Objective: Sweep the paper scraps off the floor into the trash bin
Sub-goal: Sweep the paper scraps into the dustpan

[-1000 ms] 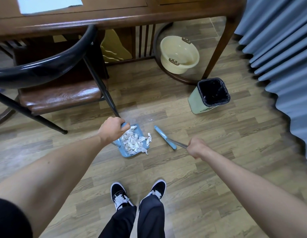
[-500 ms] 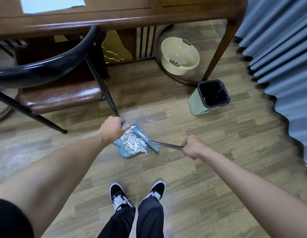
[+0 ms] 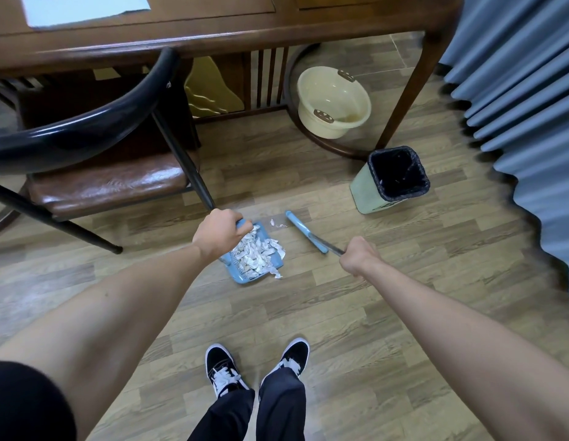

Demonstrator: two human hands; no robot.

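A blue dustpan (image 3: 242, 276) rests on the wooden floor, piled with white paper scraps (image 3: 256, 254). My left hand (image 3: 218, 235) is shut on the dustpan's handle. My right hand (image 3: 359, 256) grips the metal handle of a broom whose blue head (image 3: 304, 230) lies on the floor to the right of the pan. A couple of small scraps (image 3: 275, 223) lie loose on the floor between the pan and the broom head. The pale green trash bin (image 3: 393, 179) with a black liner stands further right, near the table leg.
A dark chair (image 3: 102, 183) with a brown seat stands left of the dustpan, under a wooden table (image 3: 213, 36). A cream basin (image 3: 334, 101) sits beneath the table. Blue curtains (image 3: 525, 100) hang at the right. My two shoes (image 3: 257, 366) stand close in front.
The broom head swept in against the dustpan half a second ago and has now swung back out to the right. Two small scraps now lie loose beyond the pan.
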